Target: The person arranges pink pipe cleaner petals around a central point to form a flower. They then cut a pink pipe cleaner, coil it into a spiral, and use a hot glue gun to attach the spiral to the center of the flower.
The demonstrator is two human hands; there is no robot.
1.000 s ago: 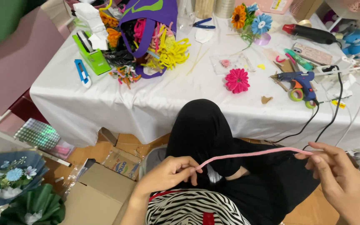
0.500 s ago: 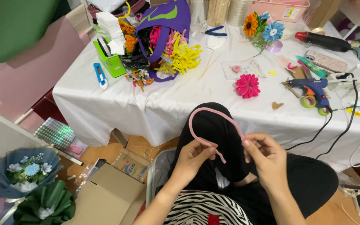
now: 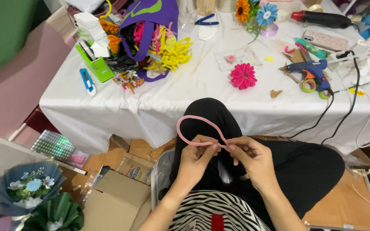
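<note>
Pink pipe cleaner (image 3: 198, 128), bent into a closed loop, sits above the person's lap in front of the white table (image 3: 150, 107), its 2 ends brought together between the hands. The left hand (image 3: 197, 156) pinches the lower strand with fingertips and thumb; the right hand (image 3: 251, 156) pinches the crossing point just beside it, so the 2 hands touch, both clamped on the strand.

On the table a purple bag (image 3: 150, 21) lies open on its side, spilling a heap of yellow, pink, orange and dark pipe cleaners (image 3: 170, 51). A green box (image 3: 95, 64) holding white and dark items stands left of the bag, with a blue utility knife (image 3: 86, 81) beside it. A magenta flower (image 3: 243, 75) lies near the table's front edge, a blue glue gun (image 3: 311, 70) to its right.

On the floor at left an open cardboard box (image 3: 116, 201) stands, its contents unclear, next to a blue-wrapped bouquet (image 3: 26, 188).
</note>
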